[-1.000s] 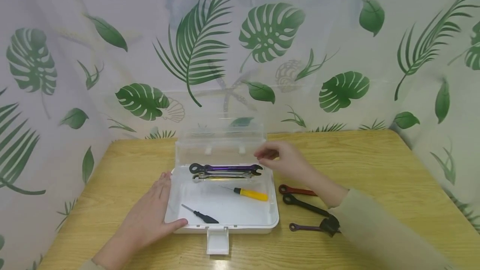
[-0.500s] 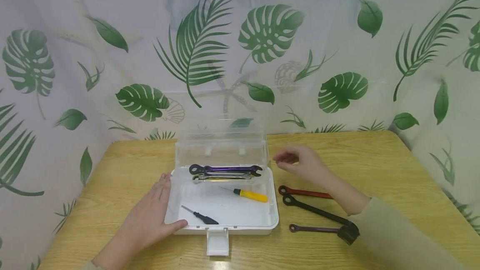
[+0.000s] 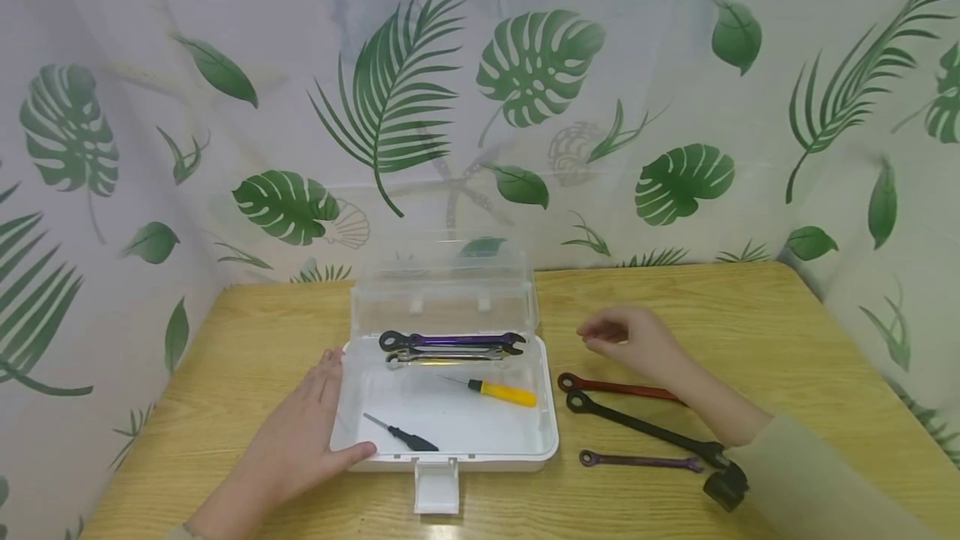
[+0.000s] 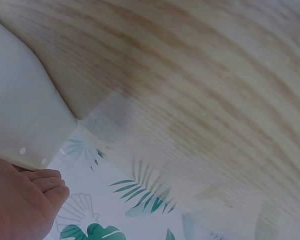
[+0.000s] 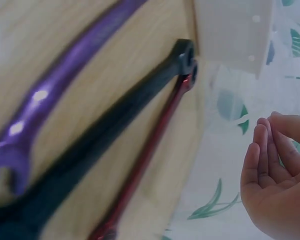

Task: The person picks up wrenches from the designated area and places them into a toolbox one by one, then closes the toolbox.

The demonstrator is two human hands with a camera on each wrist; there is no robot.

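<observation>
My left hand (image 3: pixel 296 432) rests against the left side of a white toolbox (image 3: pixel 551 432), its fingers fairly straight and its thumb over the front rim. The box's clear lid (image 3: pixel 442 307) is raised. Inside, several combination wrenches (image 3: pixel 457 342) lie together at the back. A yellow-handled screwdriver (image 3: pixel 506 392) and a black screwdriver (image 3: pixel 408 437) lie on the box floor. My right hand (image 3: pixel 637 344) hovers right of the box, fingers loosely bent, holding nothing. Below it on the table lie a red wrench (image 3: pixel 622 388), a black wrench (image 3: pixel 637 426) and a purple wrench (image 3: pixel 637 461).
The wooden table (image 3: pixel 247 340) stands against a leaf-patterned cloth (image 3: pixel 420 107). A white latch (image 3: pixel 437 486) hangs from the box's front edge. Near the right sleeve is a black wrist-worn device (image 3: pixel 725 486), partly over the black wrench's end.
The right hand has moved right and toward me, from above the box's back right corner to over the table, uncovering more of the loose wrenches. My left hand stays put.
</observation>
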